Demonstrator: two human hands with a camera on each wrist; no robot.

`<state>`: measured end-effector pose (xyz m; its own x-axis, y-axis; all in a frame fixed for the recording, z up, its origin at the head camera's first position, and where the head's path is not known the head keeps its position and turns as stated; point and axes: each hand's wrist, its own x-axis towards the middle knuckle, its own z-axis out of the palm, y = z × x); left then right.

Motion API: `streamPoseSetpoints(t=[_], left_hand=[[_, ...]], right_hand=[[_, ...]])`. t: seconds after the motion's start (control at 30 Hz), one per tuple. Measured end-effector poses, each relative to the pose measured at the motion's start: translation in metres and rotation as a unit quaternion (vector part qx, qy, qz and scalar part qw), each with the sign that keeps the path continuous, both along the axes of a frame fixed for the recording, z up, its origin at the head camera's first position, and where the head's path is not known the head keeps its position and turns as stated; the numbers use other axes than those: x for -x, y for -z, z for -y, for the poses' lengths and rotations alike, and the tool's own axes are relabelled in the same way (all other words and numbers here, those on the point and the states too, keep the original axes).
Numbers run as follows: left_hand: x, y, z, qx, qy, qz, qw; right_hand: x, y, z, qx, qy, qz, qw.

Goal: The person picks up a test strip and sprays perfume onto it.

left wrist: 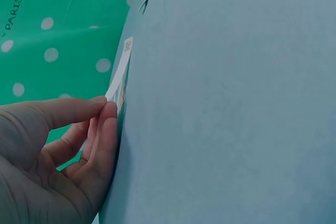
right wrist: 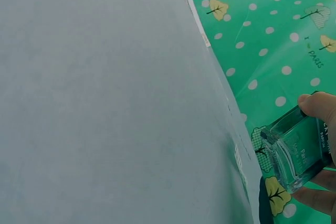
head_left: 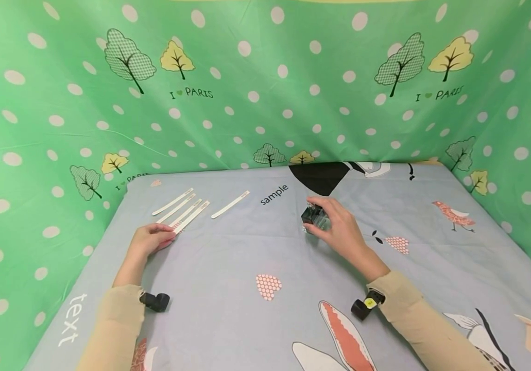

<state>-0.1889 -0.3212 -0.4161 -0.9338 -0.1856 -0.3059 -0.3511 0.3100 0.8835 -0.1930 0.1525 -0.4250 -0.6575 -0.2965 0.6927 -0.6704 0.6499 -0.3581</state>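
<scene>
My left hand [head_left: 153,238] pinches the near end of a white perfume test strip [head_left: 192,217] between thumb and fingertips. In the left wrist view the strip [left wrist: 122,66] slants upward from the fingers, with small print at its far end. Several more white strips [head_left: 172,201] lie side by side next to it, and one single strip [head_left: 230,204] lies apart to their right. Over the right half of the table, my right hand [head_left: 341,229] grips a clear glass perfume bottle [head_left: 313,217] with a dark top, thumb and fingers on opposite sides. Lettering including "Paris" shows on the bottle [right wrist: 298,153].
A grey-blue printed cloth [head_left: 228,257] covers the table, with hearts, birds and words on it. Behind and on both sides hangs a green dotted curtain [head_left: 256,62]. Each wrist carries a small black camera [head_left: 156,302] on a strap.
</scene>
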Motion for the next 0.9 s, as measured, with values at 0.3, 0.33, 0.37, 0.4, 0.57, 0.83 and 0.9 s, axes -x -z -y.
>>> streamPoseSetpoints(t=[0.3, 0.33, 0.37, 0.4, 0.57, 0.83, 0.9], left_hand=[[-0.003, 0.0, 0.001, 0.067, -0.006, -0.001, 0.9977], [-0.004, 0.0, 0.001, 0.068, -0.005, -0.003, 0.9976], [-0.004, 0.0, 0.001, 0.07, -0.006, -0.004, 0.9975], [-0.004, 0.0, 0.001, 0.072, -0.006, -0.006, 0.9974], [-0.006, -0.003, 0.002, 0.084, -0.007, -0.014, 0.9963], [-0.002, -0.009, 0.001, 0.108, -0.01, -0.04, 0.9933], [-0.001, -0.011, -0.001, 0.113, -0.009, -0.046, 0.9925]], right_hand=[[0.001, 0.002, -0.001, 0.002, -0.001, -0.008, 1.0], [0.001, 0.002, -0.001, 0.001, 0.0, -0.009, 1.0], [0.001, 0.002, -0.001, 0.001, 0.0, -0.008, 1.0], [0.001, 0.002, -0.001, 0.001, 0.0, -0.008, 1.0], [0.0, 0.001, -0.002, 0.002, 0.0, -0.006, 1.0], [-0.001, 0.001, -0.002, 0.002, 0.003, -0.004, 1.0], [-0.001, 0.0, -0.002, 0.003, 0.003, -0.003, 1.0]])
